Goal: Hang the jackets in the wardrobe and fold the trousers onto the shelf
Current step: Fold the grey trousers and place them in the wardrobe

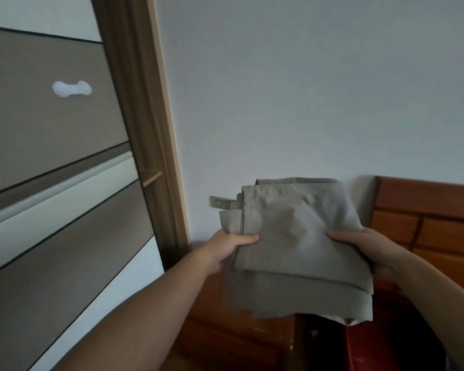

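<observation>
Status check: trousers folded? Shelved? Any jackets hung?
Done: the beige fabric trousers look folded into a layered rectangle. In hand: the left hand and right hand each grip one side, holding it up before the white wall, right of the brown-and-white panelled wardrobe door. Left: putting it on a shelf; it rests on nothing yet. No jackets are in view, so that part can't be judged.

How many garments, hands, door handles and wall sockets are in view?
trousers: 1, folded, beige
hands: 2, left hand and right hand, each gripping the trousers
door handle: 1, white
wall socket: 1
Total: 5
</observation>
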Demonstrator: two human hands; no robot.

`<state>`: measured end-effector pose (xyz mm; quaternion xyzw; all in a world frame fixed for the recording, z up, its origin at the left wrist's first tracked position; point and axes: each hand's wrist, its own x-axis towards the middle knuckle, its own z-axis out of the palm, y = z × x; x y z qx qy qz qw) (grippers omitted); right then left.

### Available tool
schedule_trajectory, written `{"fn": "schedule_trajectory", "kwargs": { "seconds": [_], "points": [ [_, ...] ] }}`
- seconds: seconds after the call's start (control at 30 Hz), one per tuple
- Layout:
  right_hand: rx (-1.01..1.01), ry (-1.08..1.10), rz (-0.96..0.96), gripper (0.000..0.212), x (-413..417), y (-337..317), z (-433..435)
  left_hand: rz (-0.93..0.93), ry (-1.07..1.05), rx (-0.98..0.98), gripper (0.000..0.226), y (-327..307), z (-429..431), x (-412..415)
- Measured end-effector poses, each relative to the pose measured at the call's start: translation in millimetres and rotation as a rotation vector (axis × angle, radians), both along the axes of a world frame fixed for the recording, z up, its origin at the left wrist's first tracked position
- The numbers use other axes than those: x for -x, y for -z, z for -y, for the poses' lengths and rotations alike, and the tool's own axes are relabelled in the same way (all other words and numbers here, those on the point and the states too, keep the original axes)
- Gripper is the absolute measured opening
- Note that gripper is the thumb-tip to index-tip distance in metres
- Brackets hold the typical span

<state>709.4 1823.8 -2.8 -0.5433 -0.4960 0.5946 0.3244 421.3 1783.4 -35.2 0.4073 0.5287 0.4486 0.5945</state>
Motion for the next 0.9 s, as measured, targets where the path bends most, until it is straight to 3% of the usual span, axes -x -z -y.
{"fn": "schedule_trajectory", "kwargs": {
  "seconds": [0.27,0.4,0.63,0.73,0.8,0.9],
  "points": [
    [-0.163,-0.221,0.000,0.025,100.5,-8.8,-105.3,-0.078,-0.452,0.012,0.070,-3.8,-28.9,68.5],
    [-0.203,-0.294,-0.022,0.022,151.4,-14.6,-133.7,-0.089,-0.633,0.017,0.050,-9.3,-40.2,104.7],
    [-0.277,-0.274,-0.079,0.015,234.6,-23.5,-185.9,-0.073,-0.751,-0.036,0.050,-0.4,-85.3,184.1],
    [-0.261,-0.276,-0.093,0.023,269.6,-27.2,-213.3,-0.381,-0.688,-0.088,0.029,-6.4,-116.3,226.4],
    [-0.250,-0.277,-0.102,0.021,292.1,-32.3,-231.2,-0.755,-0.664,-0.166,0.022,-12.1,-140.4,258.3],
    [-0.260,-0.286,-0.075,0.018,323.0,-39.0,-254.6,-1.341,-0.608,-0.243,0.032,-28.4,-171.5,300.6]
  ]
}}
